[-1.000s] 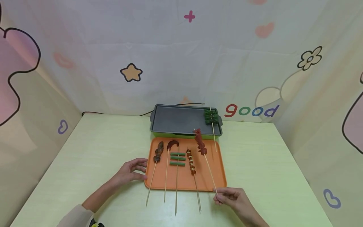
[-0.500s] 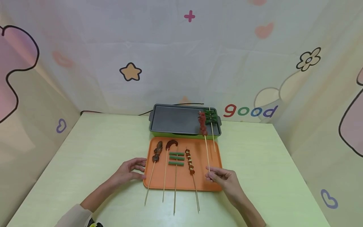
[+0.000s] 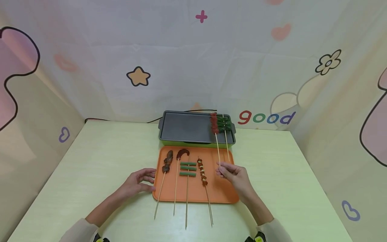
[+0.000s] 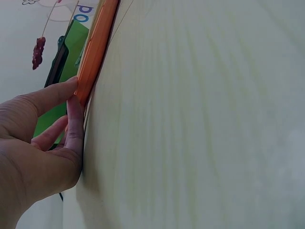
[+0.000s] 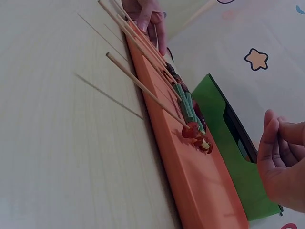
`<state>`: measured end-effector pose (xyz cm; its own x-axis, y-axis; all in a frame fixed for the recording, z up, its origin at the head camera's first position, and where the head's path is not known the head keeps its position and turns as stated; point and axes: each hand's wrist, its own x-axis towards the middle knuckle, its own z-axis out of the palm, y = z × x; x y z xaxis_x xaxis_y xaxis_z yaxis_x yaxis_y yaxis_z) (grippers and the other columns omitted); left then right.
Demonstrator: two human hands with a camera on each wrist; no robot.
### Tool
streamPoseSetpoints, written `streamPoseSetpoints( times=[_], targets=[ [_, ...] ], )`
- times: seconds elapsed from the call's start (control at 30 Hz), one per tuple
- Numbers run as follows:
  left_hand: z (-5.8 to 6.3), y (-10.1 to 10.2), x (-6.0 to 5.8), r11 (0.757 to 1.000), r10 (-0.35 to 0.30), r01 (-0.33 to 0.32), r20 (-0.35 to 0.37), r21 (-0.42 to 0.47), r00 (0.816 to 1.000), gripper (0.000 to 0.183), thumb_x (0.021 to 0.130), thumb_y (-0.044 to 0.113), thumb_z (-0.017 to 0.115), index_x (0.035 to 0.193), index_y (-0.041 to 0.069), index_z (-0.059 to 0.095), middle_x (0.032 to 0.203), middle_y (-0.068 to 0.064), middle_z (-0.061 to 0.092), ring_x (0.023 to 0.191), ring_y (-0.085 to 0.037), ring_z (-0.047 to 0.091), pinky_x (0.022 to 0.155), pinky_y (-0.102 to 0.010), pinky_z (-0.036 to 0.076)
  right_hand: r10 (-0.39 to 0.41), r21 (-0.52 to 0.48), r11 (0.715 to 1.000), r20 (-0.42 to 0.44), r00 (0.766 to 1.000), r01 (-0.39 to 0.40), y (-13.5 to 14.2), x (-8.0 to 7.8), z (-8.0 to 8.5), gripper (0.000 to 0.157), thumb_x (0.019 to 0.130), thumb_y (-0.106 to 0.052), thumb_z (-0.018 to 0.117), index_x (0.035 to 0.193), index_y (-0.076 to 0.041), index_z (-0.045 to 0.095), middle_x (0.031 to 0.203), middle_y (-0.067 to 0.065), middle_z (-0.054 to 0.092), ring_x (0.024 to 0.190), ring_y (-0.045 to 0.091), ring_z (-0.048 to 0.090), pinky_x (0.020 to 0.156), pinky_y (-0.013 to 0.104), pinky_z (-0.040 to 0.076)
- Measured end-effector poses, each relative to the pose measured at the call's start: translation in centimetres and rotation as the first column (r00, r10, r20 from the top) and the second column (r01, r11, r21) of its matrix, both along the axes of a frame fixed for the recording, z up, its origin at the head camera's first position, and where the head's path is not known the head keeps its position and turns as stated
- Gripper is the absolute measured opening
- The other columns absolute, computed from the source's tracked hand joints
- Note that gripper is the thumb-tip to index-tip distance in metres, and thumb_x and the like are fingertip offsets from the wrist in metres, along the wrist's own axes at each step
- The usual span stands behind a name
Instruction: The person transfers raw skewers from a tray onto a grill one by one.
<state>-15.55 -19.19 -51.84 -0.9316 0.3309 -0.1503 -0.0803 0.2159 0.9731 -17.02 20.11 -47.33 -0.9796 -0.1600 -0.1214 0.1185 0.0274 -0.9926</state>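
My right hand (image 3: 235,176) pinches the lower stick of a skewer of red meat (image 3: 214,123). The meat end overlaps the right part of a dark grill plate (image 3: 187,126), just left of a green leafy skewer (image 3: 224,124). In the left wrist view the red meat (image 4: 39,52) shows beyond the grill's green side. My left hand (image 3: 137,183) rests beside the orange tray (image 3: 223,190), with thumb and fingertips at its left edge and fingers loosely bent. In the right wrist view my right hand (image 5: 286,162) has thumb and fingers together; the stick is not visible there.
On the tray lie a brown meat skewer (image 3: 167,161), a curled dark red skewer (image 3: 182,154), a skewer of green bean-like pieces (image 3: 188,168) and a small chunk skewer (image 3: 203,172). Their sticks overhang the front edge. A black cable (image 3: 98,119) runs behind the grill.
My right hand has carried the red meat skewer forward from over the tray to the grill plate, beside the green skewer. My left hand stays at the tray's edge.
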Motion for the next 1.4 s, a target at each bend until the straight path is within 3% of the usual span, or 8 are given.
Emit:
streamPoseSetpoints(
  times=[0.33, 0.57, 0.9, 1.1, 1.4],
  targets=[
    [0.1, 0.0, 0.0, 1.000, 0.003, -0.003, 0.012, -0.005, 1.000, 0.066, 0.088, 0.009, 0.079, 0.146, -0.004, 0.049, 0.132, -0.025, 0.060, 0.108, -0.015, 0.061, 0.087, -0.017, 0.051, -0.073, -0.084, 0.993, 0.069, 0.995, 0.078, -1.8, -1.5, -0.6, 0.042, 0.102, -0.005, 0.060, 0.138, 0.017, 0.053, 0.096, 0.000, 0.078, 0.087, 0.007, 0.074, 0.087, 0.024, 0.059],
    [0.1, 0.1, -0.1, 1.000, -0.008, 0.008, -0.007, -0.018, 1.000, 0.065, 0.088, 0.009, 0.079, 0.145, -0.006, 0.049, 0.129, -0.025, 0.061, 0.104, -0.010, 0.062, 0.085, -0.018, 0.052, -0.116, -0.100, 0.986, 0.141, 0.983, 0.131, -2.4, -2.1, -0.6, 0.040, 0.103, -0.003, 0.057, 0.139, 0.014, 0.054, 0.100, 0.002, 0.077, 0.086, 0.005, 0.070, 0.084, 0.020, 0.058],
    [-0.1, -0.1, -0.2, 1.000, -0.011, 0.011, 0.004, 0.000, 1.000, 0.066, 0.088, 0.008, 0.079, 0.145, -0.006, 0.049, 0.127, -0.025, 0.061, 0.104, -0.010, 0.061, 0.086, -0.017, 0.052, -0.119, -0.137, 0.980, 0.166, 0.979, 0.143, -2.9, -2.6, -0.7, 0.039, 0.104, -0.004, 0.055, 0.139, 0.013, 0.054, 0.100, 0.001, 0.076, 0.089, 0.008, 0.069, 0.084, 0.021, 0.058],
    [0.0, -0.1, -0.2, 1.000, -0.012, 0.012, 0.010, 0.011, 1.000, 0.066, 0.088, 0.008, 0.079, 0.145, -0.005, 0.049, 0.128, -0.025, 0.061, 0.105, -0.011, 0.061, 0.086, -0.017, 0.052, -0.080, -0.107, 0.989, 0.171, 0.982, 0.099, -2.5, -2.2, -0.7, 0.042, 0.106, -0.012, 0.055, 0.141, 0.010, 0.053, 0.104, 0.002, 0.076, 0.092, 0.006, 0.071, 0.089, 0.022, 0.058],
    [-0.1, -0.2, 0.0, 1.000, -0.011, 0.011, 0.006, 0.012, 1.000, 0.066, 0.088, 0.009, 0.079, 0.145, -0.005, 0.050, 0.130, -0.025, 0.061, 0.107, -0.013, 0.062, 0.089, -0.016, 0.051, 0.100, -0.093, 0.992, 0.209, 0.973, -0.082, -0.5, 0.0, -0.4, 0.050, 0.104, -0.014, 0.059, 0.143, 0.014, 0.048, 0.107, 0.000, 0.078, 0.098, 0.008, 0.074, 0.093, 0.024, 0.057]
  ],
)
